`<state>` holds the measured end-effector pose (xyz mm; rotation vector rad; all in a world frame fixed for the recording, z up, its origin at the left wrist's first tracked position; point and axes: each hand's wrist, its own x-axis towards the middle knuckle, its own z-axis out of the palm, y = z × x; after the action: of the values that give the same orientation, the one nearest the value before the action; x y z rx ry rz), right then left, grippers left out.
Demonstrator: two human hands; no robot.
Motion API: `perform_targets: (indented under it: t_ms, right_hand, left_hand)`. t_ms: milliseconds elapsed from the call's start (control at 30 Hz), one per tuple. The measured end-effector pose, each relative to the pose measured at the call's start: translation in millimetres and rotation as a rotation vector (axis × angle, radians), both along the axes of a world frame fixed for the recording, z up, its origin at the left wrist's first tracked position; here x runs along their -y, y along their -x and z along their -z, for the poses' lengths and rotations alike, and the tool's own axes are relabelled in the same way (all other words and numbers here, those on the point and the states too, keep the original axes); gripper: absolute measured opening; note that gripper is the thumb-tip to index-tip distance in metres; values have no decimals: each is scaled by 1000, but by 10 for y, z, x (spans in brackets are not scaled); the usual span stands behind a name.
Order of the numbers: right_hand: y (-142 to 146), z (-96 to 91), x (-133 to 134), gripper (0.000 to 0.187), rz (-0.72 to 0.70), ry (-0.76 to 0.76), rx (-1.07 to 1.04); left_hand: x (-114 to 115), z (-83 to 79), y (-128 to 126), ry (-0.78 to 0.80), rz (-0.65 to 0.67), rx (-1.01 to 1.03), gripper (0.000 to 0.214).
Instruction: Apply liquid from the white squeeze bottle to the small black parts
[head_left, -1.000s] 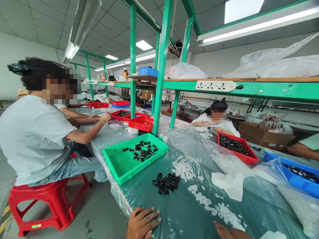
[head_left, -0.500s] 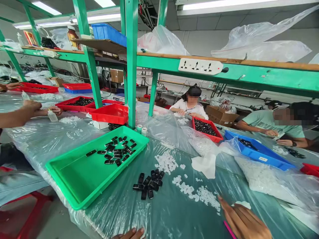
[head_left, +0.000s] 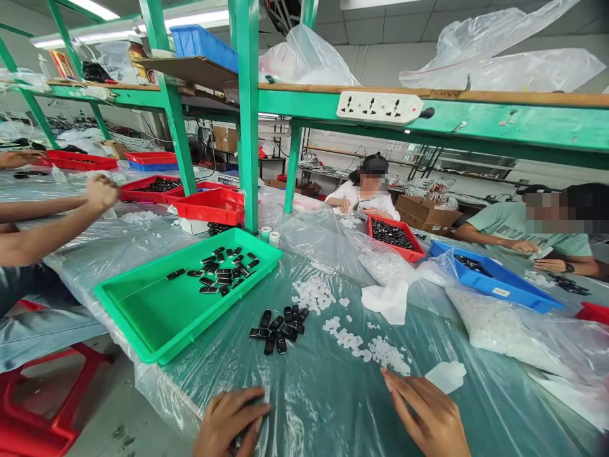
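My left hand [head_left: 229, 422] is at the near edge of the table, its fingers curled round a small dark piece that shows only partly between thumb and fingers. It looks like the glossy black plastic pieces [head_left: 280, 330] heaped just beyond it. My right hand [head_left: 425, 412] hovers low over the table, fingers stretched and a little apart, with no held thing visible. Its fingertips reach the near side of a scatter of small white pieces [head_left: 387, 355]. Another heap of white pieces [head_left: 313, 294] lies farther off. Right of that hand is a white sheet-like scrap [head_left: 446, 377].
A green tray [head_left: 188, 336] with several black pieces stands on the left. Farther back are a red tray [head_left: 413, 254], a blue tray [head_left: 518, 301] and a plastic bag of white pieces [head_left: 499, 330]. A green shelf post [head_left: 248, 158] rises mid-table. Co-workers sit around.
My left hand has come up farther into view, fingers now curled round a dark piece. My right hand has shifted left towards the white pieces; the pink edge beside it no longer shows.
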<state>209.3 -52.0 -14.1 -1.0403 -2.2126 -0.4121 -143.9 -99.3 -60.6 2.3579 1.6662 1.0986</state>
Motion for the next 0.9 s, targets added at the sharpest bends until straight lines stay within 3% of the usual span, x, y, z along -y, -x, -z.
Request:
perform_targets:
  t_ms: [100,200,500,600,700,900]
  right_hand:
    - [57,23,29,29,-32,48,-27]
    - [119,8,73,30,-64,75,-29]
    - [186,-46,109,28,-72,112,-29]
    - [181,-35,111,28,-73,113,-24]
    - [193,-31,115,28,-77,123,-3]
    - [229,-32,120,25,-82,160,13]
  left_hand:
    - [-208,-264,32,140,30,-33,26]
    - [-442,-398,-7,193,33,-91,29]
    - [-871,-429,-115,232,66,-74,29]
    - [-907,-495,-25,259,56,6,31]
    - [-903,-537,108,270,-39,14,32]
    - [-906,-505,261,275,-112,-36,33]
